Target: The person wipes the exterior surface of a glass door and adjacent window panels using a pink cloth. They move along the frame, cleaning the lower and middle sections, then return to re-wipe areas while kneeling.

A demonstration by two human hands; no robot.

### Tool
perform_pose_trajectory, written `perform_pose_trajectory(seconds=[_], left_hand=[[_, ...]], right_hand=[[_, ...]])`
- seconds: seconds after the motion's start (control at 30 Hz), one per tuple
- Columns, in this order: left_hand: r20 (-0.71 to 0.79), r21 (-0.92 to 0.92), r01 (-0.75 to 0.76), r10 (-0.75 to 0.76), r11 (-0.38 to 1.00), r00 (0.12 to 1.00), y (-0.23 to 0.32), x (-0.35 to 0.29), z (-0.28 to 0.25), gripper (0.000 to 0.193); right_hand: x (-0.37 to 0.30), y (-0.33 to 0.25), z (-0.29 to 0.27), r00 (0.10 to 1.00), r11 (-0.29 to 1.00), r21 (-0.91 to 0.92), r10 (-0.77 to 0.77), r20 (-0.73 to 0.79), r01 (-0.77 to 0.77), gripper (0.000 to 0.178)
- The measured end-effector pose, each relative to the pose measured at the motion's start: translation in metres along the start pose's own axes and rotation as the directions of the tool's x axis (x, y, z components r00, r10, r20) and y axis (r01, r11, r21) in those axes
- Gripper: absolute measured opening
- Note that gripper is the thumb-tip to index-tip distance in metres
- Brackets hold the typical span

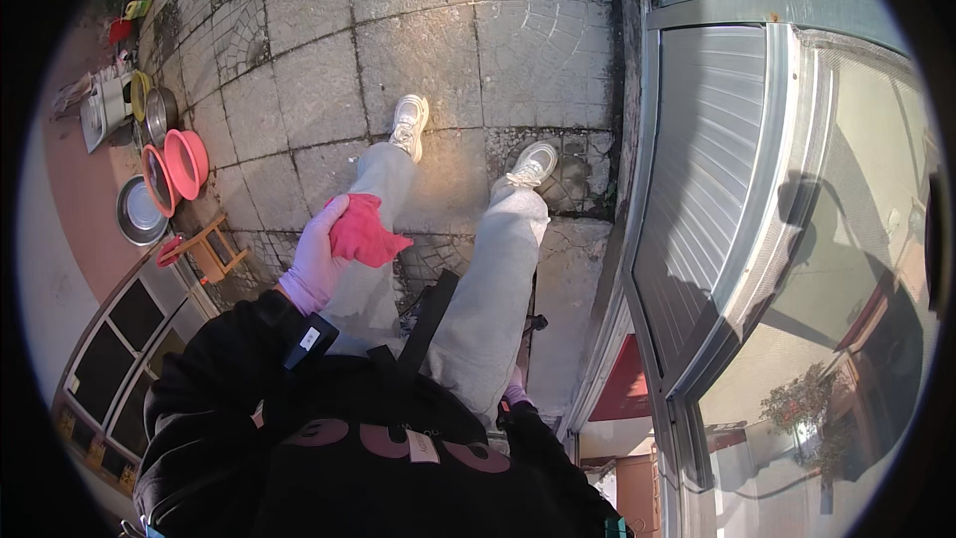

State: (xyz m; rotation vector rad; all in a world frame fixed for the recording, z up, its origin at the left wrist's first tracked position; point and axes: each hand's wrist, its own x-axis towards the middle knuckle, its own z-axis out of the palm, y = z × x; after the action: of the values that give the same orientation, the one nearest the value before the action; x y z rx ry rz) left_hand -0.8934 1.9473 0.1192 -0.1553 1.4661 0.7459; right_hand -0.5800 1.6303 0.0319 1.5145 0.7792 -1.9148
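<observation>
My left hand [315, 261], in a pale purple glove, is closed on a crumpled red cloth [366, 232]. The cloth hangs out past the fingers, in front of my left thigh. My right hand [516, 391], also gloved in purple, is down beside my right leg. Only a small part of it shows, and my leg and sleeve hide its fingers. A small dark object [537, 323] sticks out beside my right knee; its kind is unclear. A black strap [429, 327] hangs across my lap.
Aluminium-framed door or window panels [702, 189] stand close on my right. Pink basins [186, 163], a metal pan [141, 210] and a small wooden stool [211, 251] line the wall at left. Worn paving tiles [408, 50] stretch ahead. A plant [802, 399] shows at lower right.
</observation>
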Motion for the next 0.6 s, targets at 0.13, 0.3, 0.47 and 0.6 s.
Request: perform_pose_trajectory(seconds=[0.13, 0.3, 0.47, 0.6], left_hand=[[-0.076, 0.077, 0.048, -0.042, 0.996, 0.996, 0.001, 0.103, 0.001, 0.032], [-0.149, 0.095, -0.007, 0.021, 0.995, 0.989, -0.008, 0.195, -0.019, 0.03], [-0.127, 0.123, 0.052, -0.037, 0.991, 0.991, -0.022, 0.248, -0.042, 0.03], [-0.306, 0.077, 0.108, -0.079, 0.991, 0.949, -0.042, 0.276, -0.051, 0.031]], right_hand=[[0.066, -0.044, -0.001, 1.0, 0.996, 0.087, 0.004, 0.012, -0.005, 0.033], [0.147, -0.089, -0.019, 1.0, 0.987, 0.161, -0.001, -0.017, 0.004, 0.033], [0.223, -0.117, -0.059, 0.996, 0.976, 0.219, -0.001, -0.087, 0.02, 0.034], [0.257, -0.129, -0.084, 0.993, 0.97, 0.24, 0.007, -0.115, 0.021, 0.034]])
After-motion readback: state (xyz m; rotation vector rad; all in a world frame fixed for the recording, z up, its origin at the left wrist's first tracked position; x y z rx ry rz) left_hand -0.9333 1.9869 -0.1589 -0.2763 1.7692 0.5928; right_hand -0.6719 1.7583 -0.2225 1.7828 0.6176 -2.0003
